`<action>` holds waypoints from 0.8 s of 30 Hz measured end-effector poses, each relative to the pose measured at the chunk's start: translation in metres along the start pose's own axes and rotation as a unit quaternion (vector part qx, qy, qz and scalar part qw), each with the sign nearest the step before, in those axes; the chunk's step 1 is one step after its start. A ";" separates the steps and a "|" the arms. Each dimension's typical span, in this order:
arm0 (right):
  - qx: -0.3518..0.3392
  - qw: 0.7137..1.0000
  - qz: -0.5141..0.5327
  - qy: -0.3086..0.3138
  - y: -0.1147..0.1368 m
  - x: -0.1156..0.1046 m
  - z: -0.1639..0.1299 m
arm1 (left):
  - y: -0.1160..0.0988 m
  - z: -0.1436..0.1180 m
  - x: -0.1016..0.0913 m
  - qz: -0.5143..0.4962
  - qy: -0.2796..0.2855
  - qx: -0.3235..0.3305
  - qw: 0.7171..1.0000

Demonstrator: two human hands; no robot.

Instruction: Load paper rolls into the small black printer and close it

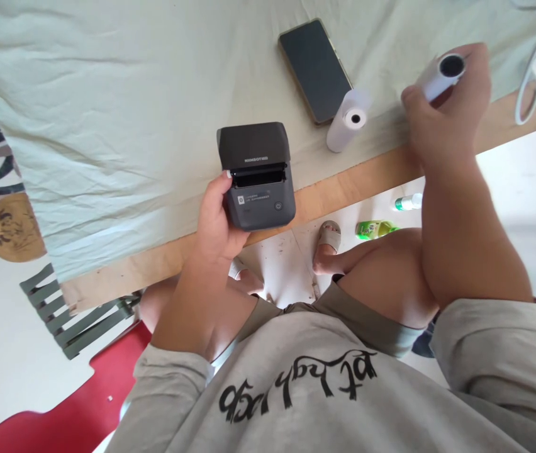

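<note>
A black label printer [261,214] with a slot across its front and a power button rests in my left hand [218,217]. The thumb lies along the printer's side; the other fingers are mostly hidden beneath it. Over the table's right part, my right hand [457,113] is wrapped round a white paper roll [431,80], whose dark hollow core faces up toward me. A second, thinner paper roll [341,129] stands on the cloth between my hands, with a loose paper end sticking up. Just behind that roll lies a phone [315,69] with a dark screen.
A pale green cloth [121,126] covers the table, leaving its wooden front edge [357,185] bare. A white cable [527,100] hangs at the right end. Below are a green bottle [374,228] on the floor, a red chair [70,396] and a dark green slatted stool [67,321].
</note>
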State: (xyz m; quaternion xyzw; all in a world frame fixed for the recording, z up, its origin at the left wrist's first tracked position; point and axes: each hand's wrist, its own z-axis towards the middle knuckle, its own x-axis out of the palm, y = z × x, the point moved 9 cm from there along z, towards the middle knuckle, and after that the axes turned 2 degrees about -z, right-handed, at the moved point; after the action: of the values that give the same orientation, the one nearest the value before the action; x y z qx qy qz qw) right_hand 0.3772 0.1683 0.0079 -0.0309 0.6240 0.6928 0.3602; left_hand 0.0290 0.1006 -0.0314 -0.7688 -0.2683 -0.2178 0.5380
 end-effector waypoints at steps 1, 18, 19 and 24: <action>0.004 0.999 -0.045 -0.016 -0.004 -0.002 0.003 | 0.000 0.000 0.000 0.002 0.000 0.000 1.000; -0.207 0.946 -0.203 0.145 0.069 0.072 -0.076 | 0.001 -0.003 -0.005 0.030 -0.011 -0.012 0.999; -0.191 0.949 -0.200 0.155 0.065 0.078 -0.074 | 0.002 -0.003 -0.005 0.030 -0.011 -0.016 0.999; -0.130 0.974 -0.050 0.181 0.062 0.076 -0.070 | 0.004 -0.003 -0.006 0.027 -0.006 -0.023 0.999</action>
State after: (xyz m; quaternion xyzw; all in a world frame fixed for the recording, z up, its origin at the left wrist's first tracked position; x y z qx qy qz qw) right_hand 0.2590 0.1434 0.0071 -0.2337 0.5811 0.7319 0.2686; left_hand 0.0269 0.0960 -0.0366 -0.7894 -0.2456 -0.2051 0.5239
